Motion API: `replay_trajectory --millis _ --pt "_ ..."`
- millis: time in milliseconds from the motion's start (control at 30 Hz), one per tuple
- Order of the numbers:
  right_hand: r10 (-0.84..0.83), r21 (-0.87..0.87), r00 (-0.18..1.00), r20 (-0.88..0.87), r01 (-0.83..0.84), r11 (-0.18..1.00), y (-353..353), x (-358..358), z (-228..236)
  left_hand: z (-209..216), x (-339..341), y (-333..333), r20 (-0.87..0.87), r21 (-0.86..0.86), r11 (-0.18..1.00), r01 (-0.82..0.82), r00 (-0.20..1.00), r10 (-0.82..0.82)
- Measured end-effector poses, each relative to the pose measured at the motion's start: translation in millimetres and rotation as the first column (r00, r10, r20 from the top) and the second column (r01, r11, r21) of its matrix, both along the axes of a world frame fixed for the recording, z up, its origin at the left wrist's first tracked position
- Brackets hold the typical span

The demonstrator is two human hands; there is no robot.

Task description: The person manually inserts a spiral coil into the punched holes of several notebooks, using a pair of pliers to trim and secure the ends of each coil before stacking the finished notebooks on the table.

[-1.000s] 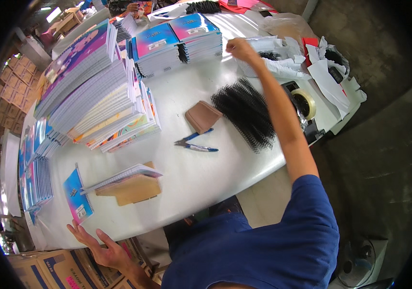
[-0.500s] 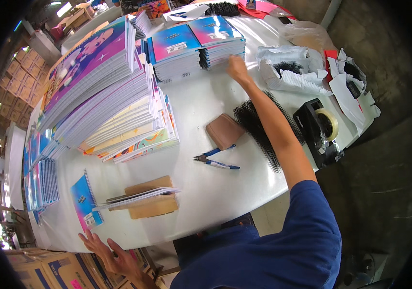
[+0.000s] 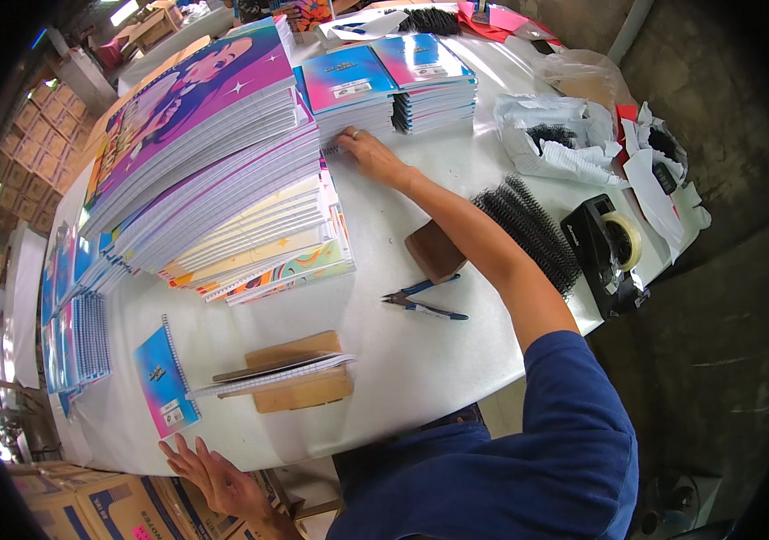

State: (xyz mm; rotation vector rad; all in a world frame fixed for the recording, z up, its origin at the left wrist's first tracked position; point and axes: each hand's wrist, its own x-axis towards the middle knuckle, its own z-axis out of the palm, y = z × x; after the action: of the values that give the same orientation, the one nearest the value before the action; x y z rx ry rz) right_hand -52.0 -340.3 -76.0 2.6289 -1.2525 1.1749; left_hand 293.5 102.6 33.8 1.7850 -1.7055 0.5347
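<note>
My right hand [image 3: 373, 160] reaches across the table to the near lower edge of the left pile of blue-and-pink spiral notebooks [image 3: 346, 74]. Its fingers are curled together there, and whatever they hold is hidden. A second pile of similar notebooks [image 3: 422, 59] stands beside it. Low at the table's front edge, my left hand [image 3: 213, 481] is open with fingers spread, holding nothing. Just beyond its fingertips lies a single blue-and-pink notebook [image 3: 165, 382]. Right of that, a thin stack of white gridded pages [image 3: 299, 373] rests across a brown board [image 3: 303, 396].
Tall stacks of larger notebooks [image 3: 213, 162] fill the left side. Blue-handled pliers [image 3: 425, 301] lie beside a brown block [image 3: 436, 252]. Black spiral coils [image 3: 533, 229] and a black tape dispenser [image 3: 596, 256] are at right, crumpled white paper [image 3: 560, 157] behind. Cardboard boxes [image 3: 110, 508] stand below the front edge.
My right hand has moved left, from beside the right notebook pile to the near foot of the left one. My left hand stays open near the table edge. The view has shifted slightly.
</note>
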Motion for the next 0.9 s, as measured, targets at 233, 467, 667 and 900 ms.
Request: replay_trajectory --millis 233,467,667,900 --pt "0.062 0.143 0.983 -0.175 -0.037 0.989 -5 1 2 -2 -2 -9 -0.013 -0.024 0.998 0.065 0.998 -0.066" --pt "0.181 0.05 0.981 -0.069 -0.177 0.983 -8 6 1 -4 -2 -8 -0.03 -0.016 0.998 0.061 0.998 -0.061" --pt "0.049 0.126 0.977 -0.209 -0.023 0.992 -14 -6 -6 -5 -9 -11 -0.021 -0.008 0.997 0.076 0.997 -0.076" --pt "-0.313 -0.195 0.95 0.013 0.309 0.931 -7 -138 69 -7 -19 -8 -0.517 0.002 0.998 -0.067 0.854 0.058"
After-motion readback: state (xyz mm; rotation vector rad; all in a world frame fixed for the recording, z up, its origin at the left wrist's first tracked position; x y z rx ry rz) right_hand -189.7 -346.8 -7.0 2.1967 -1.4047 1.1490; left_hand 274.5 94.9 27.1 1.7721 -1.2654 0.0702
